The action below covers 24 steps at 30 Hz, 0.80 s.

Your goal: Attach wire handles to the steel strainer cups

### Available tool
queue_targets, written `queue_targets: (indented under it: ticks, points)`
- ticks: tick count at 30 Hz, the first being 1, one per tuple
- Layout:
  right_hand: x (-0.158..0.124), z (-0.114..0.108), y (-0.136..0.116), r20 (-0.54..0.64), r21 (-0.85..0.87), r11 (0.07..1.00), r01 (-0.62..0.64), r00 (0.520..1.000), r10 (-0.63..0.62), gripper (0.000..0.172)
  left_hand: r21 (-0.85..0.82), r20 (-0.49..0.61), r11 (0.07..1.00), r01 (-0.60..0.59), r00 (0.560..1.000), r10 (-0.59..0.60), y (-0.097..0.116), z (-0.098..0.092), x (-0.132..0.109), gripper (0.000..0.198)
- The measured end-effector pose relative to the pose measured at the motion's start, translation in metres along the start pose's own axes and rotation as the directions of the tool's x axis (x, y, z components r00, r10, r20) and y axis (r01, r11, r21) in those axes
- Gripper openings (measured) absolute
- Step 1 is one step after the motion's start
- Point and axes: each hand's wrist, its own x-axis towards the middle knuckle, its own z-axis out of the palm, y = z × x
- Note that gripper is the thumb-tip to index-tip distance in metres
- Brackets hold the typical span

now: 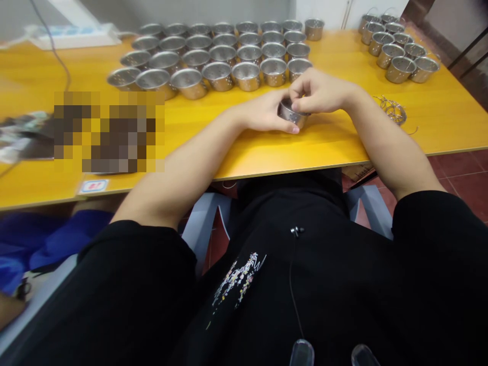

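Observation:
A small perforated metal cup (293,117) stands on the yellow table between my hands. My left hand (269,113) curls around the cup's left side, with the thumb along its near wall. At the cup's right rim, my right hand (314,94) is closed in a pinch; whatever lies between its fingertips is hidden or too small to make out. Just beyond are rows of similar perforated cups (246,76). To the right of my right forearm lies a small tangle of thin wire handles (392,111).
More cups, some with raised wire handles (400,68), are grouped at the back right. A power strip (72,36) lies at the back left. Further left are a pixelated dark area (118,137) and a paper label (94,186) by the table edge. Someone in blue clothing (72,239) sits at the left.

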Motion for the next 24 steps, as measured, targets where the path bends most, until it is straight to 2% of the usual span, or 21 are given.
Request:
queue_targets:
  ticks: [3, 6, 9, 12, 15, 19, 24]
  points:
    - [-0.001, 0.001, 0.000, 0.005, 0.022, 1.000, -0.016, 1.000, 0.016, 0.033, 0.004, -0.020, 0.997, 0.074, 0.997, -0.074, 0.006, 0.000, -0.001, 0.126]
    - [0.000, 0.001, 0.001, -0.004, 0.035, 0.999, -0.031, 1.000, 0.031, 0.033, 0.018, -0.047, 0.996, 0.092, 0.995, -0.091, 0.007, 0.001, 0.000, 0.126]
    - [0.001, -0.001, 0.002, -0.002, 0.022, 0.999, -0.035, 0.999, 0.035, 0.031, 0.006, -0.070, 0.996, 0.093, 0.993, -0.092, 0.006, 0.001, 0.001, 0.123]
    - [0.002, -0.003, 0.002, 0.038, 0.005, 0.998, -0.059, 0.998, 0.059, 0.037, 0.026, -0.030, 0.996, 0.086, 0.996, -0.085, 0.008, 0.000, 0.000, 0.125]
    - [0.001, -0.002, 0.002, 0.027, 0.013, 0.998, -0.059, 0.998, 0.058, 0.036, 0.040, -0.018, 0.995, 0.092, 0.996, -0.092, 0.012, -0.001, -0.002, 0.124]
    - [0.000, -0.003, 0.002, 0.041, 0.041, 0.996, -0.076, 0.996, 0.074, 0.044, 0.019, -0.036, 0.996, 0.090, 0.995, -0.089, 0.015, 0.000, -0.002, 0.124]
    - [0.002, -0.007, -0.001, 0.049, 0.067, 0.989, -0.130, 0.991, 0.127, 0.038, -0.008, -0.062, 0.997, 0.077, 0.995, -0.077, 0.014, 0.000, 0.000, 0.114]
